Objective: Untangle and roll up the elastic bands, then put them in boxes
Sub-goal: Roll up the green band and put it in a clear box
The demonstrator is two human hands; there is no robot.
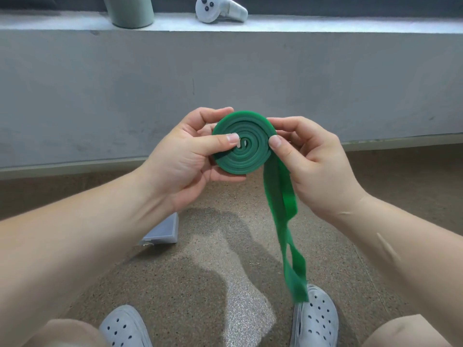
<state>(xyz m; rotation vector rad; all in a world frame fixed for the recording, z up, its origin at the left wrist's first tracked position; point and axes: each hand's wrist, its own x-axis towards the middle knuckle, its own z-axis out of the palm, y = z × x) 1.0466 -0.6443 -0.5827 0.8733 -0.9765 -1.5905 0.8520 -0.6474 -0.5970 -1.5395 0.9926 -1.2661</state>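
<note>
A: The left hand (185, 156) is curled round the coil (243, 146): its thumb is laid across the face, near the centre, and the fingers are tucked behind. How is the right hand (315, 164) placed?

B: It is pinched on the coil's right edge, thumb in front and fingers behind, just where the tail (283, 221) leaves the roll. The coil is held in the air between both hands, well above the floor (225, 259).

A: And the tail?

B: It is hung down toward the right shoe (315, 319), and a twist can be seen in its lower part. The end is blurred, so its exact lie cannot be told.

A: What could be spoiled from here?

B: If the twist is wound in, a lump would probably be formed and the roll made uneven. If the left thumb is lifted, the inner turns could be sprung loose, since elastic is likely to unwind. The tail might also be caught under the shoe if it is let swing.

A: Is the box (162, 231) ready?

B: It is seen on the floor beneath the left forearm, partly hidden; whether it is open cannot be told. The roll would likely have to be carried over in one hand, and the grip could be lost then.
</note>
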